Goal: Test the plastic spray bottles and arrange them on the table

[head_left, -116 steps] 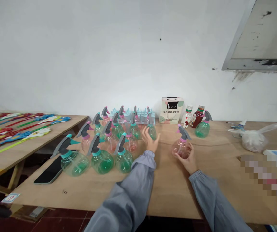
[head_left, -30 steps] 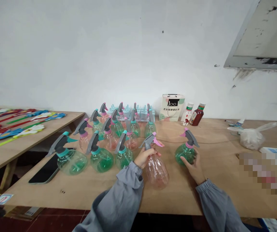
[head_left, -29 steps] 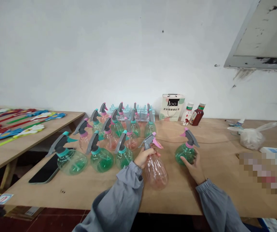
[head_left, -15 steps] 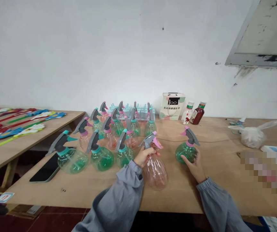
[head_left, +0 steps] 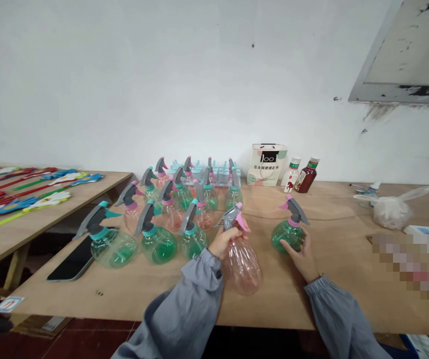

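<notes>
My left hand (head_left: 226, 240) is closed round the neck of a clear pink spray bottle (head_left: 243, 271), whose grey head has a pink trigger pointing right. The bottle tilts a little, its base toward me. To the right, my right hand (head_left: 301, 253) grips the side of a green spray bottle (head_left: 285, 233) with a pink collar; this one stands upright on the table. Left of my hands several more spray bottles are grouped in rows, green and pink, among them a front green one (head_left: 158, 245) with a turquoise collar.
A black phone (head_left: 73, 259) lies by the left bottles. Toward the wall stand a paper bag (head_left: 267, 167), a white-labelled bottle (head_left: 291, 175) and a dark red bottle (head_left: 308, 176). A knotted plastic bag (head_left: 392, 212) sits at right. Colourful hand-shaped sticks (head_left: 50, 199) cover the left table.
The pink bottle's base has swung very slightly to the right in my left hand. My right hand and its green bottle have stayed in place.
</notes>
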Demonstrator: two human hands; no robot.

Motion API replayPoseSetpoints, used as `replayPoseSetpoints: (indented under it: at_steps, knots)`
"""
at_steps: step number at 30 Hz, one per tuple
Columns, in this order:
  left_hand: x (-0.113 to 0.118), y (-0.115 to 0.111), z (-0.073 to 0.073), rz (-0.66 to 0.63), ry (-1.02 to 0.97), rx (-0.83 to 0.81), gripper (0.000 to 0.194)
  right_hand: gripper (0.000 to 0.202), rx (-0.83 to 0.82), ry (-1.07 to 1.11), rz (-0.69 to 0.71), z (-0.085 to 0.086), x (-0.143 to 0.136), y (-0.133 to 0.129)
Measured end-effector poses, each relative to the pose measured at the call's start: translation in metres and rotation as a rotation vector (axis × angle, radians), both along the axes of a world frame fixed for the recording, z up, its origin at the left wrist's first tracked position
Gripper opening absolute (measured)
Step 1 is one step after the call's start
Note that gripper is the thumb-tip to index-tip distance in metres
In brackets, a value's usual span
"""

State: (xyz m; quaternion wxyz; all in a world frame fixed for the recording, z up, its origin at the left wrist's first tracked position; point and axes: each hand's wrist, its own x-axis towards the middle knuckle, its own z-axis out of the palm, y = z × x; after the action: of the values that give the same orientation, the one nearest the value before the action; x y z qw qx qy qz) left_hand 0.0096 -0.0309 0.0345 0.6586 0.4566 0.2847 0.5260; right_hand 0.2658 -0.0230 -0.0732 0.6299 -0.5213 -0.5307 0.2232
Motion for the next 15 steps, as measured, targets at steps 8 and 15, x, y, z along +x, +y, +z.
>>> replayPoseSetpoints:
  at_steps: [8,15]
  knots:
    - [0.005,0.004,0.0,0.316,0.286,0.132,0.012,0.089,0.016,-0.003,0.015,-0.003,0.003,0.002]
    - [0.02,0.041,0.008,0.634,0.406,0.288,0.032,0.088,0.015,-0.016,0.005,-0.004,0.004,0.003]
